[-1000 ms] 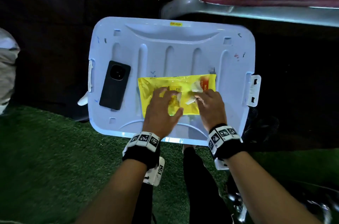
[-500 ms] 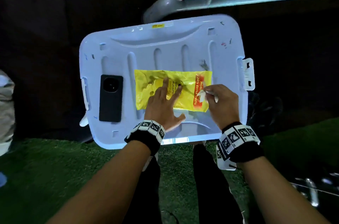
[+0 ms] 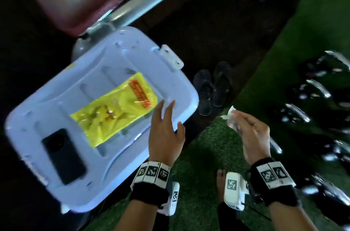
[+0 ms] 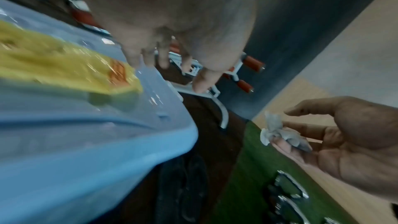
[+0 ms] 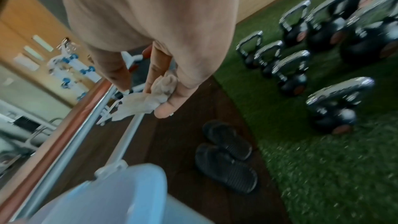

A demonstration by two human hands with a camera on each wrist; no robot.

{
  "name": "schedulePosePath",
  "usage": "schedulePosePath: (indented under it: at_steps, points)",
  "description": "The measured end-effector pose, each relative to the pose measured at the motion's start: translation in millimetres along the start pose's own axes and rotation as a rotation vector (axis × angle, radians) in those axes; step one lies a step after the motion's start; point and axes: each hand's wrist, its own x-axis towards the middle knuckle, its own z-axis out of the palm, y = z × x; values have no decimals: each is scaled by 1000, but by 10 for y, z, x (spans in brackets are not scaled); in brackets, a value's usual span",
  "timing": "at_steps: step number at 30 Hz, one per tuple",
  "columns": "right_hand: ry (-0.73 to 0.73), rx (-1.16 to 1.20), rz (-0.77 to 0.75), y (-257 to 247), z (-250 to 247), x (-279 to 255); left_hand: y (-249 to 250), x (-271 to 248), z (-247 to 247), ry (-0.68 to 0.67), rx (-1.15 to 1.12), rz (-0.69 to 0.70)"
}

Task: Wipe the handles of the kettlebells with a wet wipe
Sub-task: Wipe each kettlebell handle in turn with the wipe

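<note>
My right hand [image 3: 250, 128] pinches a crumpled white wet wipe [image 3: 230, 117] in the air above the green turf; the wipe [image 5: 142, 101] shows between its thumb and fingers, and again [image 4: 277, 134] in the left wrist view. My left hand [image 3: 166, 123] hovers with straight fingers over the right edge of the pale blue bin lid [image 3: 106, 179], holding nothing. The yellow wipe pack [image 3: 113, 109] lies on the lid. Several black kettlebells with chrome handles [image 5: 336, 94] stand on the turf to the right, also [image 3: 299, 111] in the head view.
A black phone [image 3: 63, 155] lies on the lid's near left. A pair of dark sandals [image 3: 212, 89] sits on the dark floor between bin and turf. A red padded bench with a grey metal frame [image 3: 144, 1] stands behind the bin.
My right hand has pulled the wipe off the pack and swung right over the turf. My left hand has lifted off the pack. The view has turned toward the kettlebells.
</note>
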Motion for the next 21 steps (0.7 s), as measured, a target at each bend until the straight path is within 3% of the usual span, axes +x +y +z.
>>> schedulePosePath:
  at_steps: [3, 6, 10, 13, 15, 18, 21]
  points:
    - [151, -75, -11, 323, -798, 4, 208, -159, 764, -278, -69, 45]
    - [294, -174, -3, 825, -1499, 149, 277, -252, 1677, -466, -131, 24]
    - [324, -377, -61, 1514, -2214, 474, 182, -341, 2987, -666, -169, -57]
    - [306, -416, -148, 2015, -2608, 738, 12, -359, 3909, -734, -262, -175]
    - [269, -397, -177, 2325, -2789, 912, -124, -295, 4446, -752, -280, -173]
    - [208, -354, -232, 2703, -2925, 1141, -303, -125, 5087, -753, -239, -66]
    - [200, -345, -298, 2972, -2999, 1311, -486, 49, 5570, -783, -175, 127]
